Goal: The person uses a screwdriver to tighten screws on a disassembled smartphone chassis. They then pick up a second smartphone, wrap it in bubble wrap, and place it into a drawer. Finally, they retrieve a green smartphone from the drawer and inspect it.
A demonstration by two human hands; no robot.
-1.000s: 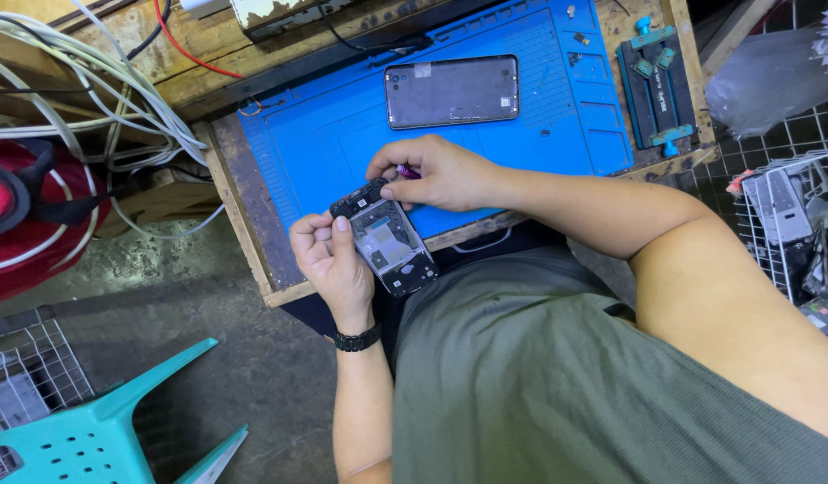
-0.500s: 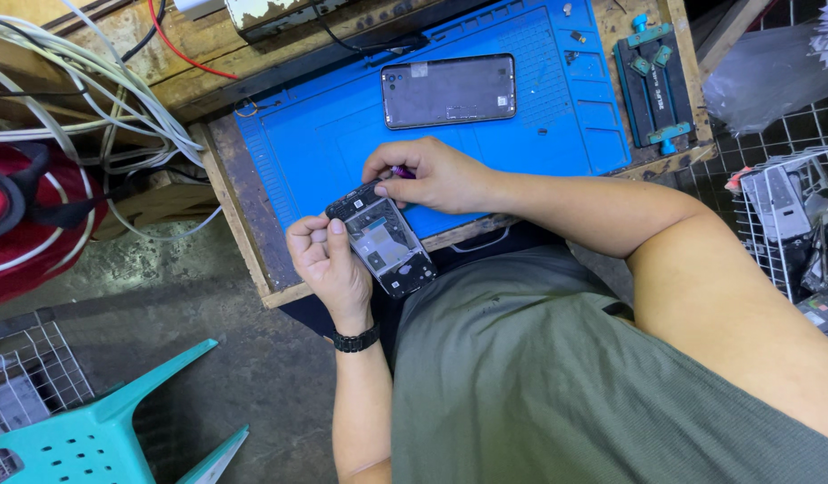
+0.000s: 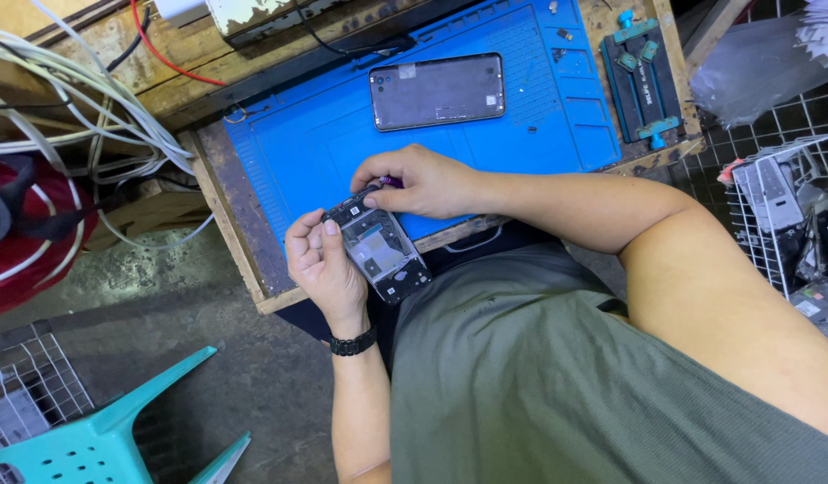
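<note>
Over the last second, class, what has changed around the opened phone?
Almost nothing. The left hand still cradles the opened phone, and the right hand still holds a purple tool at its top edge. The phone panel lies unmoved on the blue mat.

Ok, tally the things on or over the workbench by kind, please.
Opened phone, held in the left hand with the right hand at its top: 1
Separate phone panel: 1
Blue work mat: 1
Teal clamp fixture: 1
Purple-handled tool: 1
Total: 5
</note>
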